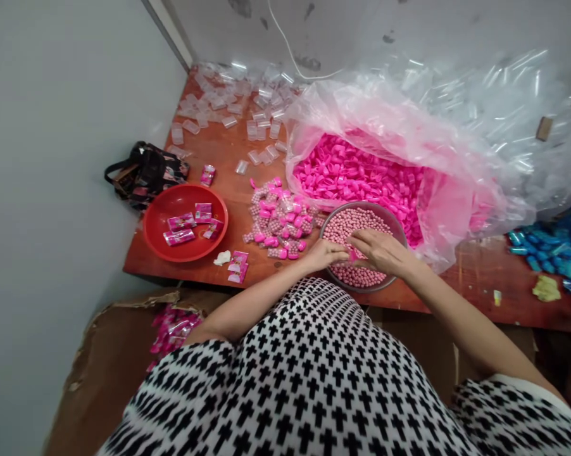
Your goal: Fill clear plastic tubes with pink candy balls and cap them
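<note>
Over a grey bowl of round pink beads, my two hands meet. The fingers of my left hand are pinched on a small bright pink plastic piece, partly hidden. My right hand reaches in from the other side, fingers stretched out and slightly curved around that piece. Left of the bowl lies a pile of small clear containers with pink caps and beads inside. Behind the bowl, a large clear plastic bag gapes around many loose pink plastic pieces.
A red bowl with several pink packets stands left, by a dark flowered bag. Clear empty containers are scattered at the back. Blue wrapped pieces lie far right. Below the table's left front is a cardboard box.
</note>
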Action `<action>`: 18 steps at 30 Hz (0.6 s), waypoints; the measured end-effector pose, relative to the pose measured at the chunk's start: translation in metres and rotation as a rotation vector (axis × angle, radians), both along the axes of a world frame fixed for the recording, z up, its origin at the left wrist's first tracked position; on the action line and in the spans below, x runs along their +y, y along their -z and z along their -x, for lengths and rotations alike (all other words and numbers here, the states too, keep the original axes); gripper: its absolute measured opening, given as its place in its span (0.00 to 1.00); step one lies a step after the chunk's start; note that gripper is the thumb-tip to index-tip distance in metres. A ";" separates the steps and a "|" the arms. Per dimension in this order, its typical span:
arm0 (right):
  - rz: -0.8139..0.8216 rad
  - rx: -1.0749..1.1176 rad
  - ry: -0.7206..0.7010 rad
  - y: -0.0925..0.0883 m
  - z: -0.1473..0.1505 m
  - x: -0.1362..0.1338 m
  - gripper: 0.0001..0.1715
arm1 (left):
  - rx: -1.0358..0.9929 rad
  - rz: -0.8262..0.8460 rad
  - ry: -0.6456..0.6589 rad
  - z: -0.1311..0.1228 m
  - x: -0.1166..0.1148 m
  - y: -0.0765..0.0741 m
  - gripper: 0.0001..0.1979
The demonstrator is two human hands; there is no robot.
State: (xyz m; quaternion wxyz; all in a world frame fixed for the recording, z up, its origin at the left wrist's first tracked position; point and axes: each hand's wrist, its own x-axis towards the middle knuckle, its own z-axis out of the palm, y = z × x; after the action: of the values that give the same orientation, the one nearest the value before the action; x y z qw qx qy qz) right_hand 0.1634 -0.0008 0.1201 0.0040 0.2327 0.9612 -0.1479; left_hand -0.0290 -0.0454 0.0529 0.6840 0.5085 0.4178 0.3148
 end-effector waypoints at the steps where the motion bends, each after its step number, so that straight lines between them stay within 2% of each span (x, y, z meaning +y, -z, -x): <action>1: 0.011 0.026 0.087 0.005 0.000 -0.003 0.25 | -0.055 0.067 -0.060 0.001 0.000 0.000 0.14; 4: 0.057 0.159 0.346 0.025 0.002 -0.017 0.30 | -0.167 0.212 -0.252 -0.001 0.003 0.000 0.16; 7: 0.072 0.241 0.515 0.040 0.013 -0.034 0.46 | -0.222 0.288 -0.369 -0.010 0.005 -0.001 0.18; 9: 0.043 0.248 0.603 0.045 0.021 -0.041 0.51 | -0.241 0.285 -0.412 -0.017 0.005 -0.002 0.17; 14: -0.042 0.260 0.698 0.048 0.028 -0.037 0.37 | -0.286 0.261 -0.446 -0.029 0.005 -0.002 0.15; 18: -0.069 0.232 0.726 0.057 0.028 -0.029 0.32 | -0.234 0.209 -0.456 -0.027 0.010 0.000 0.15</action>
State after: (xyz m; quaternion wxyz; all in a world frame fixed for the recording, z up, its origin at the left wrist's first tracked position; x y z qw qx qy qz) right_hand 0.1357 -0.0299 0.0634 -0.1656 0.5396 0.8148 -0.1325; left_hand -0.0017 -0.0353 0.0531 0.6878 0.2882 0.4700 0.4722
